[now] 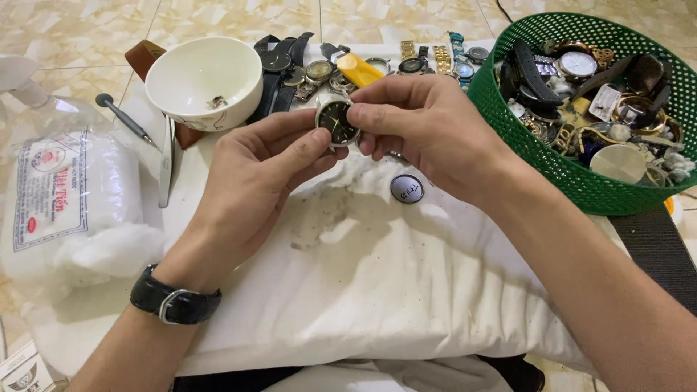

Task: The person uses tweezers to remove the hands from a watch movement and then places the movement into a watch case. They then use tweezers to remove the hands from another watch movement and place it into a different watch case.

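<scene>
Both hands meet just above a stained white cloth pad (377, 276). The left hand (254, 181) and the right hand (428, 127) each pinch a round, black-dialled watch head with a silver metal case (336, 120), their grip closed on its edge from either side. Behind the watch head lies a row of loose watches (406, 62); left of it stands a white ceramic bowl (203, 80), right a green plastic mesh basket (552, 167) heaped with watch parts. A small round case back (406, 188) lies on the pad below it.

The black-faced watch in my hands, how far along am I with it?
Done: a round case back lies on the white cloth. In hand: left hand and right hand hold the strapless watch face up. Left: apparently many more watches in the green basket.
</scene>
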